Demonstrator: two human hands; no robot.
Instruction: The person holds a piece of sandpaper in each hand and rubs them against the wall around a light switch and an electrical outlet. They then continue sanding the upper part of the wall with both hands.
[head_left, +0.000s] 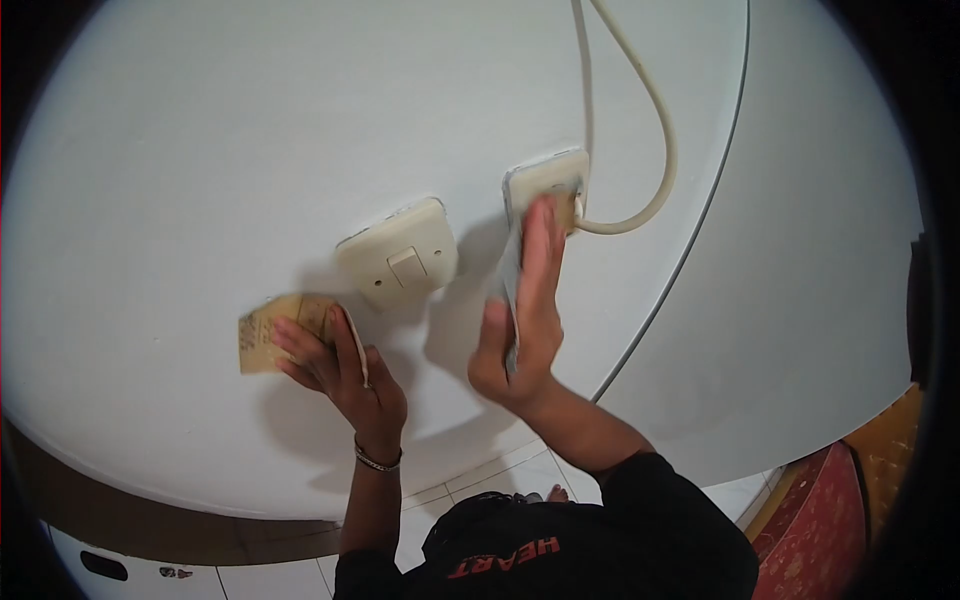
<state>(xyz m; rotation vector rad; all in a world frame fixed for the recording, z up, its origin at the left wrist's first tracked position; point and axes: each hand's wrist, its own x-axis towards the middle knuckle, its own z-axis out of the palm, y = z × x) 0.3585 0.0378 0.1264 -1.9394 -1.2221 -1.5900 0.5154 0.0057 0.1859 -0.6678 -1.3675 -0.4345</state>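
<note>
My left hand (352, 380) presses a tan piece of sandpaper (258, 338) with dark printing on its back against the white wall, just below and left of a cream light switch (405, 258). The sheet is folded between thumb and fingers. Gripped in my right hand (532, 335) is a second folded sandpaper sheet (511, 268), grey on the side that shows. My right fingertips reach the lower part of a cream wall plate (535, 185) and hide some of it. Slight blur covers that hand.
A cream cable (668, 150) loops from the right plate up the wall. Farther right a dark line (690, 250) runs down the wall. Floor tiles (500, 475) lie below, with red patterned fabric (820, 515) at lower right.
</note>
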